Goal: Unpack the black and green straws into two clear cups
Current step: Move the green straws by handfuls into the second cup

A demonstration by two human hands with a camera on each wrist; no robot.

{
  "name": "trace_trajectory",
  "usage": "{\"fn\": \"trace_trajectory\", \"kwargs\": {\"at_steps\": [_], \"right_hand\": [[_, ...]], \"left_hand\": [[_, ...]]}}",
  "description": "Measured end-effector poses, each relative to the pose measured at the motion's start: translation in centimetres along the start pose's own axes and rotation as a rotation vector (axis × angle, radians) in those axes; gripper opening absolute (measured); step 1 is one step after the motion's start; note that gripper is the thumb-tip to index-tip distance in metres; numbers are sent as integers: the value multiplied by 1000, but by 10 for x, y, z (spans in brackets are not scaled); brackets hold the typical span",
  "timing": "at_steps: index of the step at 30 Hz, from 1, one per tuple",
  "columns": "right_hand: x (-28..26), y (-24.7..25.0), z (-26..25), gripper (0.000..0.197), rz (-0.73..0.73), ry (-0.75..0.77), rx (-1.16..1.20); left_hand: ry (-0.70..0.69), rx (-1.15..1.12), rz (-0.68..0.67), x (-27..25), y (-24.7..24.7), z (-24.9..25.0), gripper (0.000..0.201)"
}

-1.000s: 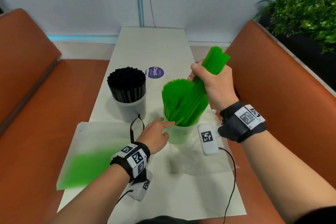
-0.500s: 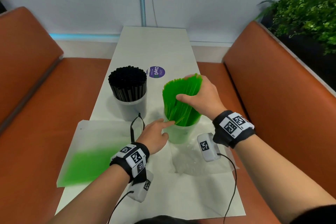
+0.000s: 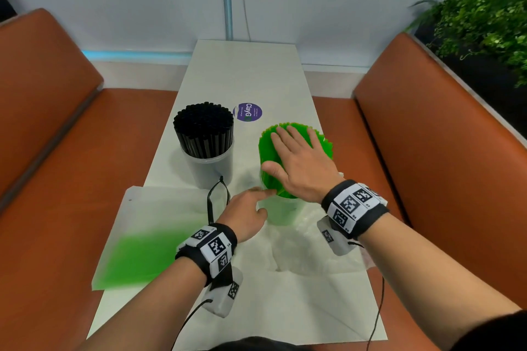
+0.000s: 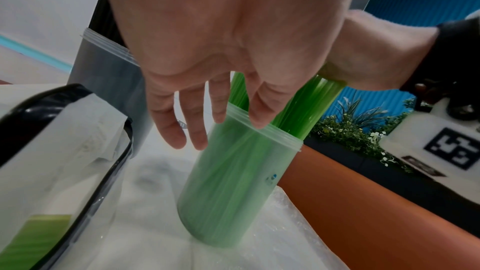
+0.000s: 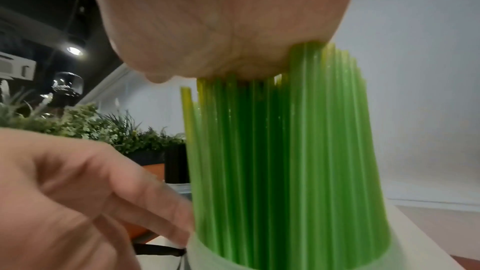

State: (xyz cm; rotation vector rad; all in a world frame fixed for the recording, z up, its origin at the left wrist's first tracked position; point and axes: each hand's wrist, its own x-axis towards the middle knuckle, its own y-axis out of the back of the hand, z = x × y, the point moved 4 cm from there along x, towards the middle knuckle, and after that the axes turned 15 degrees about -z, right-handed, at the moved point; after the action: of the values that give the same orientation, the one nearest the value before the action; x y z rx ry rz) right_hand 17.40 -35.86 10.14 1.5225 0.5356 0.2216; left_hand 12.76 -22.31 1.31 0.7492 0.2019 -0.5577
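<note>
Black straws (image 3: 204, 134) stand packed in a clear cup (image 3: 211, 172) at the left of the table. To its right, green straws (image 3: 266, 157) fill a second clear cup (image 3: 281, 212). My right hand (image 3: 296, 157) lies flat on the tops of the green straws, fingers straight and spread. In the right wrist view its palm (image 5: 221, 27) presses on the green straws (image 5: 285, 140). My left hand (image 3: 248, 208) rests against the near left side of the green cup. In the left wrist view its straight fingers (image 4: 257, 110) touch the rim of the cup (image 4: 233, 182).
A flat translucent bag (image 3: 148, 236) with green showing inside lies at the near left of the white table (image 3: 245, 71). Crumpled clear wrap (image 3: 308, 248) lies near the green cup. A purple sticker (image 3: 247, 112) is behind the cups. Orange benches (image 3: 427, 151) flank the table.
My right hand lowered its gripped bundle of green straws into the cup, let go, and now lies flat on the tops. The left hand stayed at the cup.
</note>
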Motion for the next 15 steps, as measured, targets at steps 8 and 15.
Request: {"fn": "trace_trajectory", "kwargs": {"at_steps": [8, 15], "right_hand": [[-2, -5, 9, 87, -66, 177, -262], [28, 13, 12, 65, 65, 96, -186]], "left_hand": [[31, -5, 19, 1, 1, -5, 53], [49, 2, 30, 0, 3, -8, 58]]}}
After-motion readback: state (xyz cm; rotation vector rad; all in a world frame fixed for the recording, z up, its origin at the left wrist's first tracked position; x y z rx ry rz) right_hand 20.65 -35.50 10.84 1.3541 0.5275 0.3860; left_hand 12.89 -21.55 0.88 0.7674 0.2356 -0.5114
